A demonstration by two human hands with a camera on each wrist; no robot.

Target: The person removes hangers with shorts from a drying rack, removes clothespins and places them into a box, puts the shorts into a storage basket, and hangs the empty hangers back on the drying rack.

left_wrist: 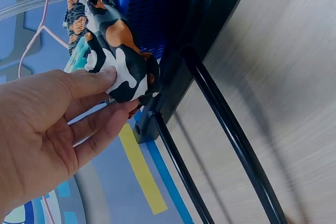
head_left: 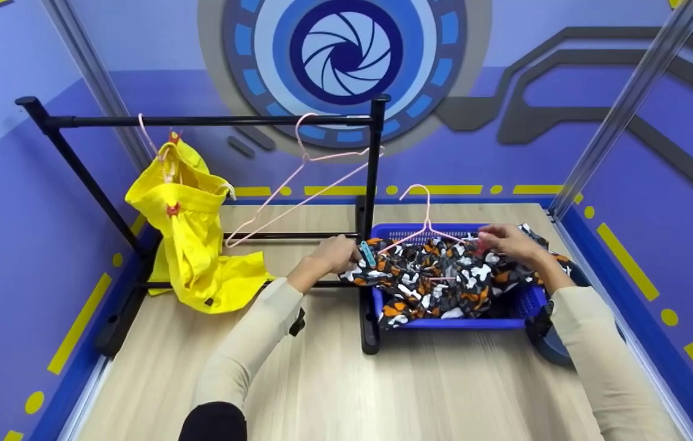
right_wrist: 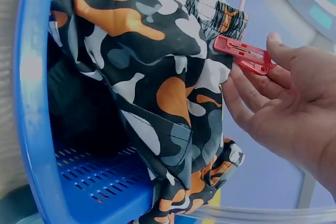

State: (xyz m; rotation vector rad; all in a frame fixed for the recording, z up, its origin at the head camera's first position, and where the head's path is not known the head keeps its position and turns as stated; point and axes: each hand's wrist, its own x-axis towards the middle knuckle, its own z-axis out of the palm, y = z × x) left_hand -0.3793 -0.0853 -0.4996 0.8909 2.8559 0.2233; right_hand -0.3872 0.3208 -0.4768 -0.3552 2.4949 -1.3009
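Camouflage pants [head_left: 426, 275] in black, orange, white and grey, with a gathered waistband, lie over a blue basket [head_left: 444, 323]. A pink hanger [head_left: 427, 214] stands at the waistband, its hook up. My left hand [head_left: 335, 254] pinches the left end of the fabric between thumb and fingers, close to a teal clothespin [head_left: 367, 253]. At the other side my right hand [head_left: 510, 241] pinches a red clothespin [right_wrist: 242, 53], whose jaws are on the cloth near the waistband. Part of the hanger is hidden by the cloth.
On the black rack [head_left: 217, 121] left of the basket hang a yellow garment [head_left: 190, 226], fixed with red clips, and a bare pink hanger [head_left: 303, 160]. The rack's foot [head_left: 369, 324] stands beside the basket. A dark round container [head_left: 551, 349] sits at the basket's right.
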